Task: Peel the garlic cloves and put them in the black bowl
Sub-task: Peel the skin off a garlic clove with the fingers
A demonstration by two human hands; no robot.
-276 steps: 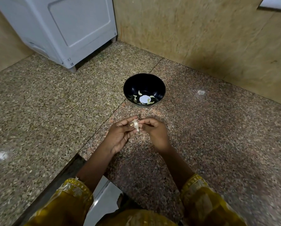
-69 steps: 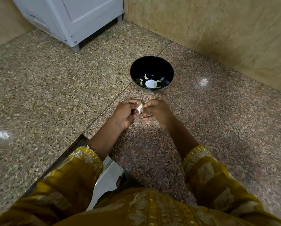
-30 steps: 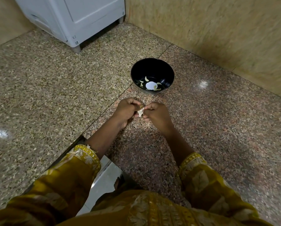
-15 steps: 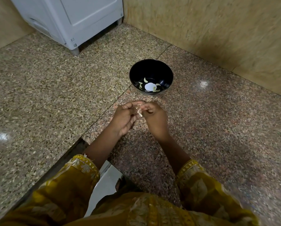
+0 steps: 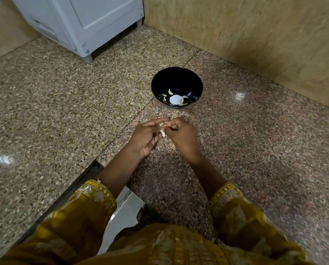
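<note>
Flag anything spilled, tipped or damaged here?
Nothing stands out. Black bowl upright on the granite, a few peeled cloves inside. Left hand and right hand pinch one garlic clove just short of it. No spill visible.

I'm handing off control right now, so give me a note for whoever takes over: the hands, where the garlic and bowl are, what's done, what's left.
Left hand: pinches the garlic clove at its fingertips.
Right hand: pinches the same clove from the other side.
Both hands are low over the granite surface, just short of the black bowl.
Done: a few peeled cloves lie in the bottom of the bowl.
Left: finish stripping this clove and drop it in the bowl. No other unpeeled garlic is in view.
</note>
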